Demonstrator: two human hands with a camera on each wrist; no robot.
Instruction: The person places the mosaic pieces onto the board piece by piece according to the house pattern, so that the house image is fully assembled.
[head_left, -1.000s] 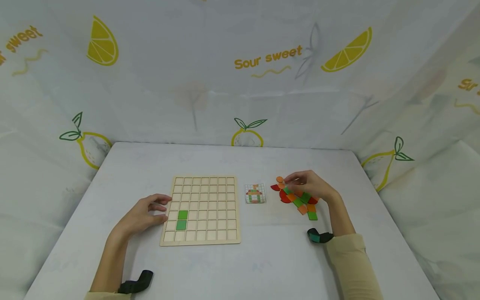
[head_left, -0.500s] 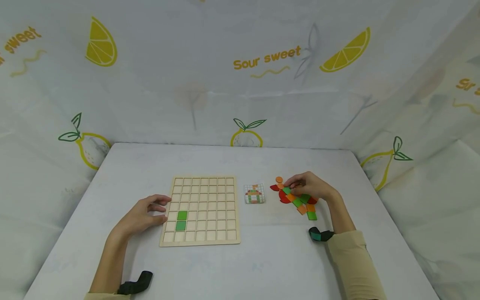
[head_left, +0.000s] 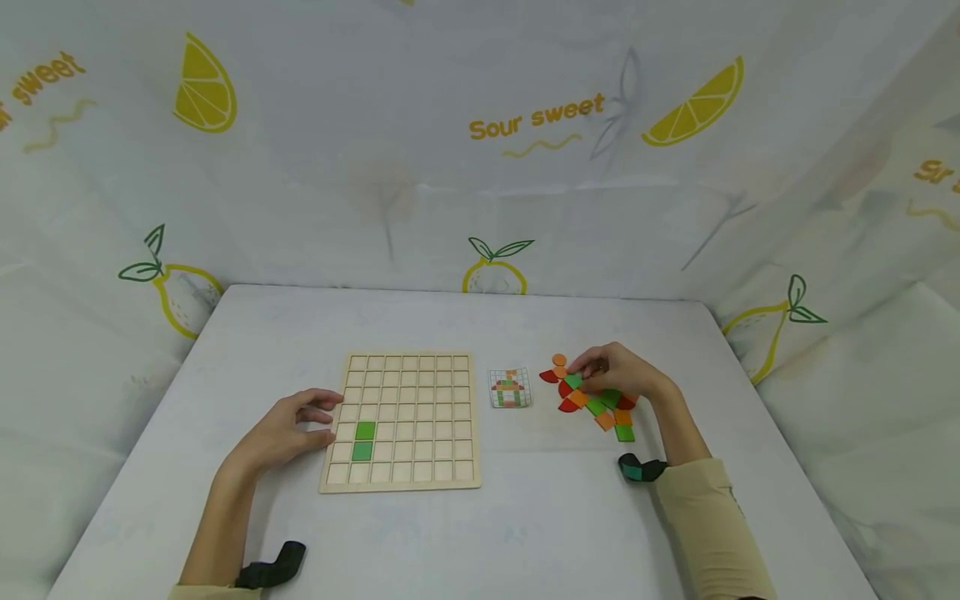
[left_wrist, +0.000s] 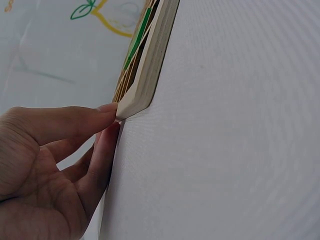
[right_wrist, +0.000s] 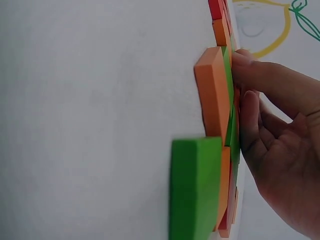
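Observation:
My left hand (head_left: 288, 423) rests at the left edge of a wooden grid board (head_left: 437, 483), thumb and fingers spread along it. In the left wrist view the thumb tip touches the board's corner (left_wrist: 135, 102). Two green square tiles (head_left: 363, 441) lie in neighbouring cells, one above the other. My right hand (head_left: 618, 371) is over a loose pile of flat tiles, its bent fingers and thumb touching them with a gap between. Just left of the fingertips lies a green tile (head_left: 573, 381). Part of the pile is hidden under the hand.
Between board and pile lies a small printed card (head_left: 510, 388) with a coloured grid pattern. An orange round tile (head_left: 559, 360) and a red curved tile (head_left: 550, 377) are at the pile's left end. Lemon-printed cloth (head_left: 360, 217) hangs behind the white table (head_left: 420, 550).
My right fingers have come down and in among the tiles. A red piece and an orange square near them have shifted slightly. The left hand and board have stayed put.

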